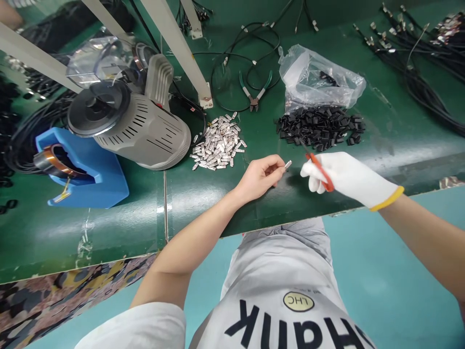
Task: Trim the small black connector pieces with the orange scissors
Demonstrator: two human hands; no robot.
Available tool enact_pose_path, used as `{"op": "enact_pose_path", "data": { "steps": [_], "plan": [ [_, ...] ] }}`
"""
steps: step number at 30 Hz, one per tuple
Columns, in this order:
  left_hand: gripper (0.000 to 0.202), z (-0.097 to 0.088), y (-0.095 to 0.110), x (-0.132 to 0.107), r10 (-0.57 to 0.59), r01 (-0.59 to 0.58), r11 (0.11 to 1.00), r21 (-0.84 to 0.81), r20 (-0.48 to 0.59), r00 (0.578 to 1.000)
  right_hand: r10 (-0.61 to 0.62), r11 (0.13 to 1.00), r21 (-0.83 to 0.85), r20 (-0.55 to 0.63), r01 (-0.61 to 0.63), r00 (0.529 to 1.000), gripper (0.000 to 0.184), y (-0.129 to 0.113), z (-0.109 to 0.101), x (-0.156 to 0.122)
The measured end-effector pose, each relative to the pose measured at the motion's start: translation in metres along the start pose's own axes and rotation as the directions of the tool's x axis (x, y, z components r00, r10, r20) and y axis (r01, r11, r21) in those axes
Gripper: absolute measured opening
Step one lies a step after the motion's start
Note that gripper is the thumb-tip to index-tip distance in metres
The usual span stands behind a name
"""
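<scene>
My bare left hand [262, 175] rests on the green table [203, 203] near its front edge and pinches a small silver metal shell [287, 165] between thumb and fingers. My right hand [345, 177], in a white glove with a yellow cuff, is closed round red-handled scissors [319, 169] a short way to the right of the shell. A pile of the same silver shells [219, 143] lies just behind my left hand. A heap of small black plastic parts [319, 127] lies behind my right hand.
A grey round machine [141, 128] and a blue tape holder [87, 169] with amber tape stand at the left. A clear plastic bag [319, 77], green-handled cutters [255, 92] and black cables [417, 53] lie farther back. A pale slanted post [181, 48] crosses the table.
</scene>
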State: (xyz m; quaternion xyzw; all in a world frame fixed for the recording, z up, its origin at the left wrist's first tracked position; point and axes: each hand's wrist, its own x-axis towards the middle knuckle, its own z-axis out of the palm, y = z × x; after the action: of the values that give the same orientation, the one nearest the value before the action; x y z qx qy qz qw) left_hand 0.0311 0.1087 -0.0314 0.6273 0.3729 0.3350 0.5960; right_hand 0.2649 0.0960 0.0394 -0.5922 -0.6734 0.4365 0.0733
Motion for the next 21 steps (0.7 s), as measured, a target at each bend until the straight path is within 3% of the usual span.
{"op": "enact_pose_path", "data": {
  "steps": [2, 4, 9, 14, 17, 19, 21],
  "plan": [
    [0.022, 0.000, 0.000, 0.001, 0.000, 0.000, 1.000, -0.017, -0.010, 1.000, 0.075, 0.942, 0.323, 0.048, -0.086, 0.996, 0.062, 0.000, -0.003, 0.004],
    [0.023, -0.001, 0.000, 0.002, 0.001, -0.002, 0.999, -0.040, -0.020, 1.000, 0.135, 0.818, 0.551, 0.091, -0.162, 0.987, 0.067, 0.004, -0.005, 0.006],
    [0.024, -0.001, -0.002, 0.003, 0.044, -0.051, 0.996, -0.080, -0.086, 0.995, 0.052, 0.720, 0.672, 0.196, -0.172, 0.979, 0.056, 0.016, 0.003, 0.002],
    [0.022, -0.001, -0.003, 0.003, 0.171, -0.170, 0.985, 0.020, -0.173, 0.970, 0.035, 0.667, 0.726, 0.195, -0.168, 0.980, 0.046, 0.005, 0.019, 0.002],
    [0.023, -0.001, -0.002, 0.002, 0.218, -0.204, 0.975, 0.091, -0.183, 0.959, 0.083, 0.647, 0.761, -0.007, -0.048, 0.997, 0.047, 0.003, 0.020, 0.013],
    [0.024, -0.001, 0.000, 0.001, 0.203, -0.181, 0.975, 0.126, -0.188, 0.961, 0.111, 0.663, 0.737, -0.273, 0.134, 0.956, 0.045, 0.007, 0.018, 0.020],
    [0.022, -0.002, 0.002, 0.000, 0.165, -0.133, 0.979, 0.156, -0.211, 0.963, 0.088, 0.669, 0.715, -0.349, 0.204, 0.933, 0.046, 0.013, 0.017, 0.022]
  ]
}}
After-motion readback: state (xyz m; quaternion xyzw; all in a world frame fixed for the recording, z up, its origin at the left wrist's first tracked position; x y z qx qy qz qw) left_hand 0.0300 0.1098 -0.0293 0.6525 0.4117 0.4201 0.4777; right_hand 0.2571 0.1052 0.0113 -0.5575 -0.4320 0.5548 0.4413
